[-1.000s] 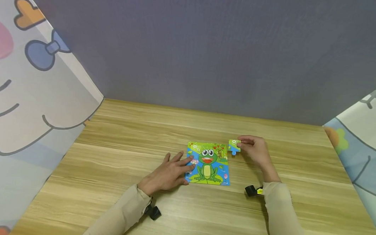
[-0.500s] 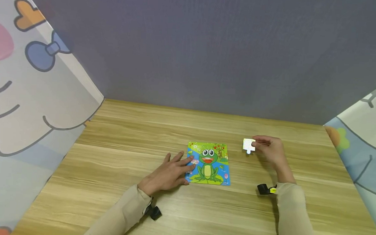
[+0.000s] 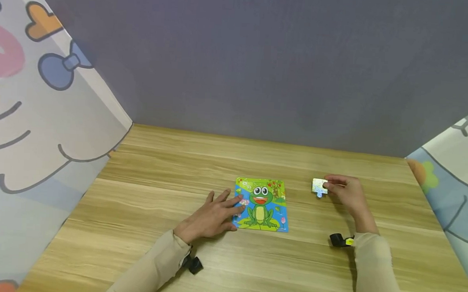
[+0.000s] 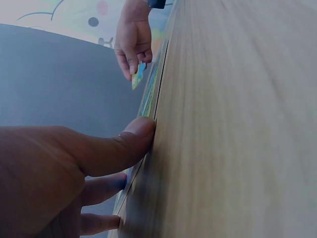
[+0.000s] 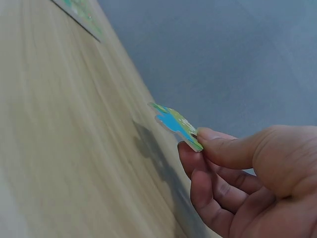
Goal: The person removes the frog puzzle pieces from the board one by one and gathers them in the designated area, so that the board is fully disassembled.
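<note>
A square frog jigsaw puzzle (image 3: 260,211) lies flat on the wooden table in the head view. My left hand (image 3: 210,219) rests across its left side, fingers spread over the picture; the left wrist view shows the thumb (image 4: 141,130) against the puzzle's edge. To the right of the puzzle, my right hand (image 3: 348,195) pinches a jigsaw piece (image 3: 318,186) between thumb and fingers. Green and blue print with one tab shows on this piece (image 5: 173,123) in the right wrist view, where it hangs above the table and casts a shadow. Glare washes out its face in the head view.
The wooden table (image 3: 169,169) meets a grey panel (image 3: 262,68) at its far edge. Cartoon-printed walls (image 3: 60,123) stand on the left and right sides. A black wrist camera (image 3: 193,264) sits at the left sleeve and another black camera (image 3: 337,240) at the right.
My right hand has carried the jigsaw piece rightward, from beside the puzzle's upper right corner to farther off. The left hand has stayed on the puzzle.
</note>
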`<state>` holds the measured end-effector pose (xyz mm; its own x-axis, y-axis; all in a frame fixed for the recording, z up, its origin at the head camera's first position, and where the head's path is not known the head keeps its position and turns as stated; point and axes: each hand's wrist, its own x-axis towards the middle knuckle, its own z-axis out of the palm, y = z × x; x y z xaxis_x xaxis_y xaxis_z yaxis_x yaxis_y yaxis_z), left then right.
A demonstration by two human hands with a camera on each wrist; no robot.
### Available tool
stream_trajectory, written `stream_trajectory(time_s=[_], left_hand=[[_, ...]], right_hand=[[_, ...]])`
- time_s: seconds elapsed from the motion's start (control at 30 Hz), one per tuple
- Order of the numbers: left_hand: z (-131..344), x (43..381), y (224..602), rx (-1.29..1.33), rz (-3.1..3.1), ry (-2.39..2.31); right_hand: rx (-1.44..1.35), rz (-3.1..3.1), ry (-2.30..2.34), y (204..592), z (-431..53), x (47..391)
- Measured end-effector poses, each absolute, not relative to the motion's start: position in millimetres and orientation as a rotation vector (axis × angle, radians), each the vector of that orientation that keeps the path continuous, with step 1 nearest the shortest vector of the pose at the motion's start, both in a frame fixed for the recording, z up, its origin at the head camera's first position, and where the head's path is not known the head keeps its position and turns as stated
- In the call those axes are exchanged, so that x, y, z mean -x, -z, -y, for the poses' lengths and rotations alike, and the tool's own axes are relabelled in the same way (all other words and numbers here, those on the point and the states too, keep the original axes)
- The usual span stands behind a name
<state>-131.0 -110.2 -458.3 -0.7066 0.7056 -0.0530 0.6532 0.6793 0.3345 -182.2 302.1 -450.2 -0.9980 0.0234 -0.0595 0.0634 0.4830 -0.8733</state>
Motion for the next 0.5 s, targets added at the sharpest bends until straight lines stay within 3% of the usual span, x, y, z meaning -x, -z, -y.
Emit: stream_trajectory(time_s=[0.5], left_hand=[[111.1,131.7,460.3,-1.128,-2.720,-0.431]], right_hand=[[-0.066,-2.699,1.509,459.9,-307.9,182.6]])
